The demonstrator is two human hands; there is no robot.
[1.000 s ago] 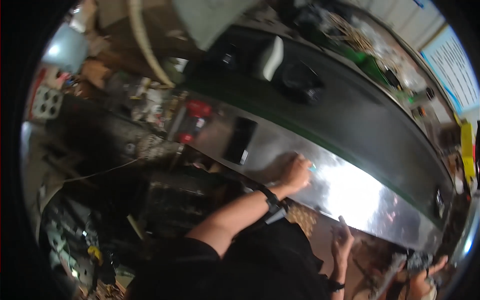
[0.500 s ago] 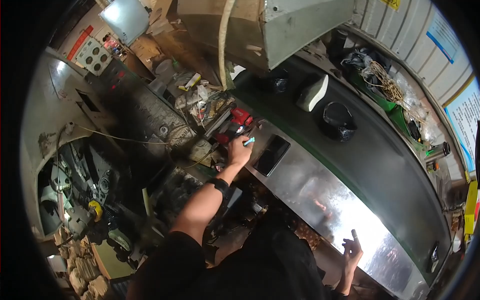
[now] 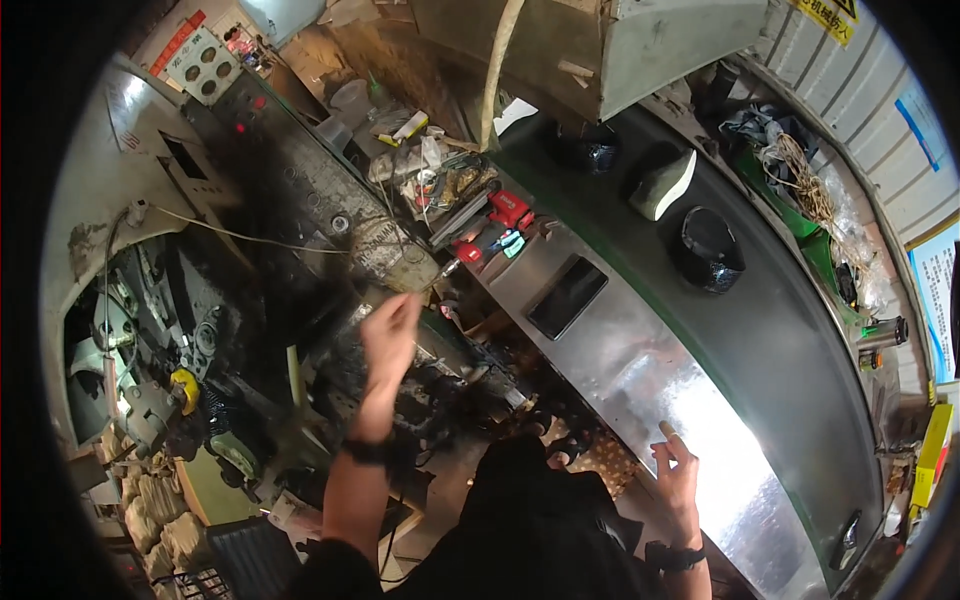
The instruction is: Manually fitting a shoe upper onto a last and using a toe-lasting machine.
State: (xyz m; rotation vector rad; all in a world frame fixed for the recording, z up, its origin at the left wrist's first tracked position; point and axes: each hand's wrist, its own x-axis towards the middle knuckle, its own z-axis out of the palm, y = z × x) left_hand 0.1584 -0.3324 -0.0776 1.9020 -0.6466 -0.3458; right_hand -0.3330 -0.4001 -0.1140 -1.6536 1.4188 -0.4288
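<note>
My left hand (image 3: 389, 335) hangs in the air over the dark machine side, left of the metal bench edge; motion smears its fingers, so I cannot tell whether they are closed. Near it, a red power tool (image 3: 510, 210) rests at the bench's far left end, with a small light-blue item (image 3: 512, 243) beside it. On the shiny metal bench strip (image 3: 630, 345) lies a black smartphone (image 3: 567, 297). Over the bright part of that strip my right hand (image 3: 678, 480) is open, its fingers bent and apart, holding nothing; one fingertip looks yellowish.
Beyond the strip a dark green belt (image 3: 790, 330) carries a black rounded piece (image 3: 710, 250) and a white-edged piece (image 3: 662, 185). A grey metal housing (image 3: 680, 50) overhangs the far end. Machinery with a control panel (image 3: 205, 65) stands left; green bins (image 3: 820, 255) line the right.
My left hand has let go of the light-blue item beside the red tool and drawn back left. My right hand stays over the strip. The whole view has shifted a little.
</note>
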